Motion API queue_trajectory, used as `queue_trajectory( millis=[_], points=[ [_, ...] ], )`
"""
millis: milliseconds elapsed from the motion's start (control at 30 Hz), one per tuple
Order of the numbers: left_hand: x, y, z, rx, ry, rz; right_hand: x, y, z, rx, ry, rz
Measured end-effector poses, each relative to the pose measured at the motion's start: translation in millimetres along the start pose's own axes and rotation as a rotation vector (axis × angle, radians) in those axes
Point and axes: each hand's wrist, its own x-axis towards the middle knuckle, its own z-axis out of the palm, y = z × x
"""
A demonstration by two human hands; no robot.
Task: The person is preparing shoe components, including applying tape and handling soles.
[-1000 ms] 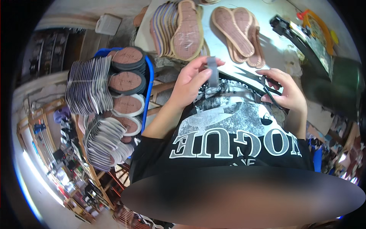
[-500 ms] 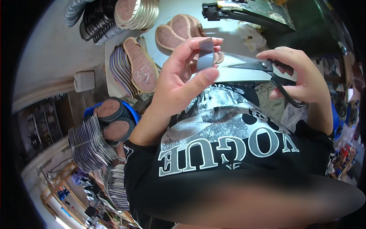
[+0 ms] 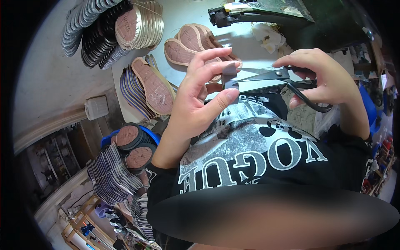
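Observation:
My left hand (image 3: 196,98) pinches a short grey strip (image 3: 230,77) between thumb and fingers, its band standing upright in front of my chest. My right hand (image 3: 323,77) has its fingers through the handles of black-handled scissors (image 3: 266,76). Their blades are parted and point left, with the tips reaching the strip's right edge; whether they cut into it I cannot tell. Just beyond my left hand, several tan insoles (image 3: 177,51) with pinkish faces lie overlapping on the white table (image 3: 177,16).
A stack of insoles with striped edges (image 3: 154,89) stands at the table's left edge. Bundled stacks (image 3: 137,27) sit far left. A black machine (image 3: 258,17) stands at the back, a crumpled white piece (image 3: 266,37) near it. Lower left are a blue tub (image 3: 107,141) and more stacks (image 3: 110,175).
The scissors have moved left, so their blades now meet the grey strip. The strip, curled before, looks straighter. The whole view has shifted slightly.

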Motion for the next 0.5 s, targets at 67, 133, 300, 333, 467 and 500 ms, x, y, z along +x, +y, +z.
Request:
queue_trajectory(
  millis=[67,133,300,333,467,500],
  points=[
    [-1.0,0.9,-1.2,-0.002,-0.018,-0.013,5.6,-6.4,-1.4,0.013,-0.01,-0.009],
    [-0.3,1.5,-2.1,-0.004,-0.037,-0.028,8.1,-8.7,-2.4,0.028,-0.02,-0.017],
    [2.5,4.3,-2.5,-0.015,-0.03,-0.021,12.2,-8.4,-1.3,0.018,-0.032,-0.067],
    [4.1,5.6,-0.3,-0.014,-0.028,-0.02,11.3,-7.4,-3.4,0.017,-0.033,-0.069],
    [9.4,9.7,6.1,-0.036,0.002,-0.031,8.3,-4.8,-9.5,-0.011,-0.033,-0.1],
    [10.2,10.1,6.5,-0.034,0.013,-0.026,8.0,-4.9,-10.2,-0.029,-0.028,-0.103]
  ],
)
